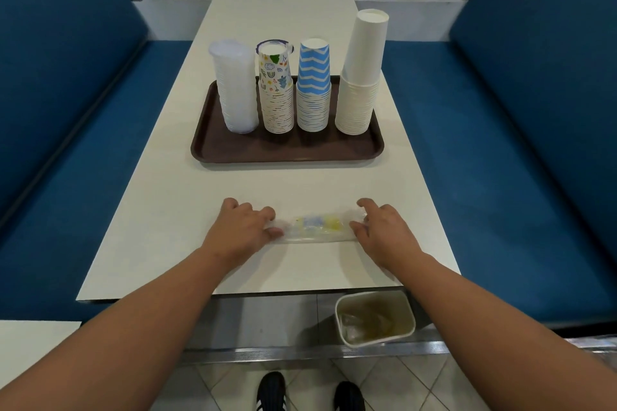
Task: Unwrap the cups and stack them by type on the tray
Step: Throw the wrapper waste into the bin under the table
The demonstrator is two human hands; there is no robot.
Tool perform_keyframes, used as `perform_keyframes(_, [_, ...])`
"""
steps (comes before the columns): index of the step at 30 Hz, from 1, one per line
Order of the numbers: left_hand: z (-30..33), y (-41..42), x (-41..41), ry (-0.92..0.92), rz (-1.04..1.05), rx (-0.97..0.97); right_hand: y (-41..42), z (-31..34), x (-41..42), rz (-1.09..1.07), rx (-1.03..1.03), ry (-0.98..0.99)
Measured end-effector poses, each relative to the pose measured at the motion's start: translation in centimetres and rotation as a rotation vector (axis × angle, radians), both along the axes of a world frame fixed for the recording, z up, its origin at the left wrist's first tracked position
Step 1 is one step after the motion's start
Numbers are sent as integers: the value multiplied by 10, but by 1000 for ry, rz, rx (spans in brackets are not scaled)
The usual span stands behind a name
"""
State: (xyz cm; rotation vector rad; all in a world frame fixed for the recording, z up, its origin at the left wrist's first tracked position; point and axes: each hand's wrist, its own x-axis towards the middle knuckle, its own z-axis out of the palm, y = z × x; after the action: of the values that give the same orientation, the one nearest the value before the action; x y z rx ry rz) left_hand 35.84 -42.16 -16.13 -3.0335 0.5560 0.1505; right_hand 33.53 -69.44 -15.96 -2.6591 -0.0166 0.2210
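I am watching a plastic-wrapped sleeve lying near the counter's front edge, long axis running left–right. Left hand is pinching its left end, right hand its right end — hands apart, one on each tip. Tray with four stacks is sitting mid-counter, well apart; open counter between is leaving working room. Contents look flattened; cups inside unclear.
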Motion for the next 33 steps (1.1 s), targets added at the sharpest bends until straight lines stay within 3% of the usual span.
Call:
perform_keyframes(6, [11, 49, 0, -42, 86, 65, 3, -1, -6, -60, 89, -21])
perform_keyframes(7, [13, 53, 0, -108, 106, 28, 3, -1, -5, -73, 102, -18])
perform_keyframes(9, [19, 49, -6, -417, 66, -211, 5, -2, -3, -96, 121, -13])
perform_keyframes(11, [23, 23, -21, -636, -119, -436, 7, -3, -2, -118, 134, -14])
perform_keyframes(12, [19, 4, -28, -603, -258, -482, 8, -3, -1, -127, 130, -19])
perform_keyframes(14, [3, -31, -38, -420, -431, -389, 10, -6, 0, -145, 114, -31])
perform_keyframes(17, [-24, -48, -38, -248, -373, -301, 7, -10, 6, -188, 131, -11])
perform_keyframes(21, [-30, -41, -33, -217, -358, -341, -19, -7, 14, -350, 23, 12])
perform_keyframes(23, [-27, -42, -31, -233, -358, -355, -28, -1, 10, -348, -69, -166])
perform_keyframes(24, [-24, -44, -30, -235, -353, -349, -29, 2, 5, -285, -56, -327])
perform_keyframes(26, [-19, -50, -26, -258, -354, -297, -22, 9, -5, 62, -43, -576])
perform_keyframes(28, [-14, -51, -25, -237, -357, -251, -13, 8, -12, 448, -138, -457])
perform_keyframes(29, [-12, -50, -25, -214, -364, -247, -11, 6, -13, 506, -170, -332])
perform_keyframes(31, [-9, -39, -23, -162, -365, -279, -15, 1, -11, 448, -145, -218])
perform_keyframes(33, [-9, -20, -21, -153, -346, -320, -18, -3, -10, 413, -106, -256])
